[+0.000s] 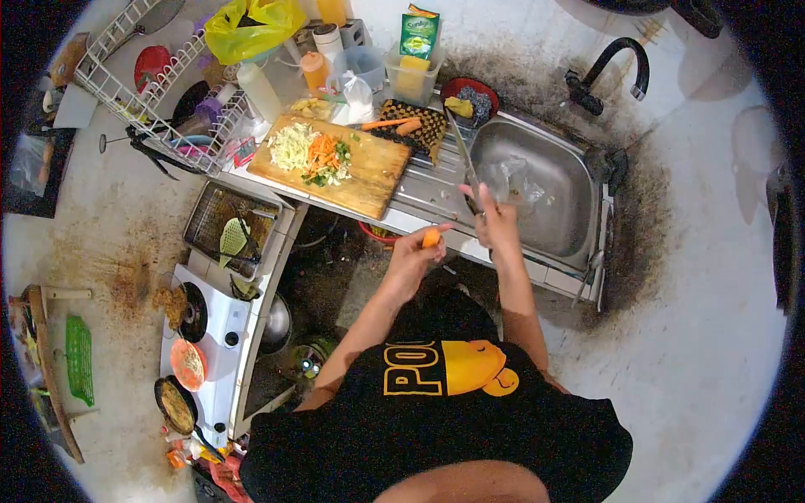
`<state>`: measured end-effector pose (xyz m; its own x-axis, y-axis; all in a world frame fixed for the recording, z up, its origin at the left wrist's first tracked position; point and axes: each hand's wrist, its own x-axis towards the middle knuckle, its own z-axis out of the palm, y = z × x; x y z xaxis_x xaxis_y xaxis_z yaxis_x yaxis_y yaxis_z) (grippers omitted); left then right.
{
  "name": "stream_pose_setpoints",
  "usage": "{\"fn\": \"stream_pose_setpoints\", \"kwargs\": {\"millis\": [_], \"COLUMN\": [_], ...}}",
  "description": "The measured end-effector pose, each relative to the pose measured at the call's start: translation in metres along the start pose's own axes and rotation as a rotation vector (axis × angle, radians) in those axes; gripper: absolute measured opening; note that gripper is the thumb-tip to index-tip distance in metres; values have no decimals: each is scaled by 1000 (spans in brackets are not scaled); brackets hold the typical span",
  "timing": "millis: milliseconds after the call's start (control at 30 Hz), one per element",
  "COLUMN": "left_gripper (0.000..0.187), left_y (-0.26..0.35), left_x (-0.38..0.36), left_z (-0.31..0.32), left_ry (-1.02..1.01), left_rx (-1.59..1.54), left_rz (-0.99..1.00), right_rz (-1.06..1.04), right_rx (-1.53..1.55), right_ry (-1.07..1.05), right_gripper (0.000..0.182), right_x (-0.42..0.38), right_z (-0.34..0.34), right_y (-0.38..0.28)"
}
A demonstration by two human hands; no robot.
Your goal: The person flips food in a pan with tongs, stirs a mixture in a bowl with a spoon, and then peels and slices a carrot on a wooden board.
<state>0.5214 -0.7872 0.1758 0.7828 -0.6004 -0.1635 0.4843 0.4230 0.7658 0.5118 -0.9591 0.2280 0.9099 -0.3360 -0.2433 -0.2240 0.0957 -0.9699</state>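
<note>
the left hand (408,262) is curled nearly closed round a piece of carrot (431,239), forearm angled forward, out in front of the cutting board (369,178); and the right hand (495,222), closed on the knife (463,151), index finger extended, is raised by the sink (537,189), blade pointing up and away from the body

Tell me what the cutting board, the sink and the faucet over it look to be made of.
Cutting board: wood, likely, with a dull finish; warm tan, darker stained patches.
Sink: metal, probably stainless steel, satin; grey with soft highlights.
Faucet: glossy black, either coated metal or plastic; sharp highlights, but the core material isn't visible.
</note>
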Motion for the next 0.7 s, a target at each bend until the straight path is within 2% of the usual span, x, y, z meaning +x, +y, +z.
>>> {"fn": "stream_pose_setpoints", "kwargs": {"millis": [33,67,133,200,267,333,400,433,467,500,533,633,700], "left_gripper": [31,31,28,27,29,33,36,37,37,34,32,28,28], "left_y": [6,4,-6,-8,-8,-14,-16,-18,-20,-19,-18,-23,-21], "left_x": [9,21,43,59,71,85,94,99,102,104,105,111,112], "left_z": [14,19,26,35,47,53,59,58,61,69,74,66,64], "left_ry": [83,86,55,-10,-66,-81,-88,-107,-99,20,142,137,160], "left_rx": [27,33,-137,-99,-198,-169,-214,-231,-231,-198,-167,-158,-185], "left_rz": [-93,-86,-150,-148,-140,-114,-103,-89,-82,-51,-20,61,65], "right_rz": [108,103,174,166,233,280,167,168,35,-99,-101,-116,-331], "right_rx": [57,60,41,102,42,-4,-244,-244,-284,-322,-324,-352,-470], "right_ry": [-46,-53,56,61,217,210,191,183,121,55,37,-2,-120], "right_gripper": [45,45,49,52,57,64,58,58,53,48,48,42,43], "right_x": [9,21,44,66,97,108,116,123,131,133,133,115,97], "right_z": [-12,-25,-53,-86,-112,-126,-133,-139,-143,-142,-142,-133,-124], "right_y": [-5,-7,1,12,27,27,33,40,47,42,38,18,6]}}
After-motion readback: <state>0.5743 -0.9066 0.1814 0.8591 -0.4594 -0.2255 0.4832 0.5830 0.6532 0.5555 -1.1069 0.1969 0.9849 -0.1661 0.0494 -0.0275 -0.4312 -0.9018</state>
